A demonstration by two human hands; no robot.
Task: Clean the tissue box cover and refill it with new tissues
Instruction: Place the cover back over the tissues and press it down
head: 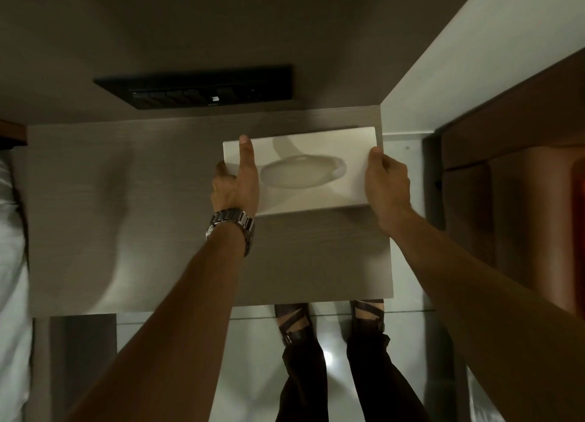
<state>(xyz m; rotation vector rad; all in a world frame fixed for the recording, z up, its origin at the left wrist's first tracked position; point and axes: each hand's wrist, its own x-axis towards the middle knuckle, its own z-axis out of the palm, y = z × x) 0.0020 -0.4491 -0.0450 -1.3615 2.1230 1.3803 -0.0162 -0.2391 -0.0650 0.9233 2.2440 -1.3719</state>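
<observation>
A white rectangular tissue box cover (316, 142) with an oval opening in its top lies at the far right of a grey wood-grain bedside table (126, 215). My left hand (237, 184) grips its left end, thumb laid flat across the top; a metal watch sits on that wrist. My right hand (384, 184) clasps the right end, fingers wrapped down the side. Inside the opening I see only pale shadow; whether tissues are in it I cannot tell.
A black switch panel (196, 87) is set into the wall behind the table. White bedding (9, 231) lies at the left edge, a brown wooden unit (506, 168) stands to the right. My sandalled feet (329, 323) stand on glossy floor below the table's front edge.
</observation>
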